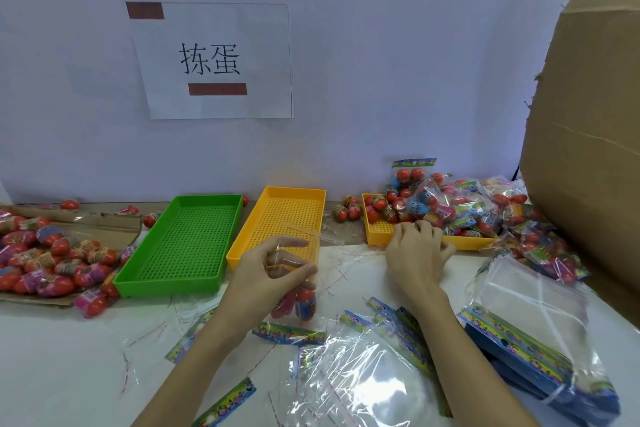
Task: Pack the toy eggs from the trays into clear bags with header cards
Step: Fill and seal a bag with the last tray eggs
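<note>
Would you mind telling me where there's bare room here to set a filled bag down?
The green tray and middle yellow tray are empty. The white table near left is mostly bare. Crowded: the right yellow tray with eggs, and the empty bags in front.

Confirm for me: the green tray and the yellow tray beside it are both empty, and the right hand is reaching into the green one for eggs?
Not quite. The head view shows the right hand at the far-right yellow tray, which holds the toy eggs. The green tray and the yellow tray beside it are indeed both empty.
</note>
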